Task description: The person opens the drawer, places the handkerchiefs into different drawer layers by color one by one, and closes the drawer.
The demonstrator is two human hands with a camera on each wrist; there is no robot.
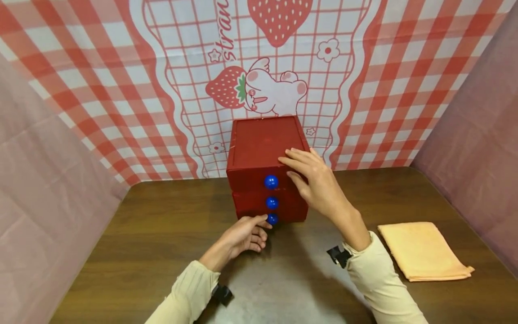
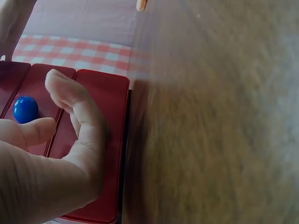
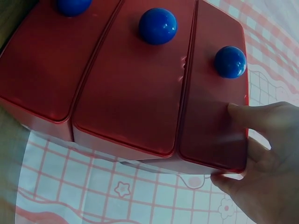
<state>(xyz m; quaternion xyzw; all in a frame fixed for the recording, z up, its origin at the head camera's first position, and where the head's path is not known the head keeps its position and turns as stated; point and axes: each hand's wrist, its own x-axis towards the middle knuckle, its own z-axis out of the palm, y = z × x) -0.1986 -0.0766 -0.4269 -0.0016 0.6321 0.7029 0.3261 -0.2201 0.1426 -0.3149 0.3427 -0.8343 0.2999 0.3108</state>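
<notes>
A small red drawer cabinet (image 1: 265,144) stands on the table with three round blue knobs down its front. The left hand (image 1: 244,236) is at the lowest knob (image 1: 273,219), thumb tip right at its left side and index finger just below. In the left wrist view its thumb (image 2: 39,130) and index finger are parted, hiding that knob; the middle knob (image 2: 25,109) shows beside the thumb. The right hand (image 1: 317,182) rests at the cabinet's upper right edge, fingers extended over the top. Its thumb (image 3: 243,114) lies against the top drawer's front, near the top knob (image 3: 230,61).
A folded yellow cloth (image 1: 422,249) lies on the right of the brown wooden table (image 1: 162,225). Behind the cabinet hangs a red-and-white checked cloth (image 1: 121,103) with strawberry prints. Plain pinkish drapes (image 1: 48,171) border both sides.
</notes>
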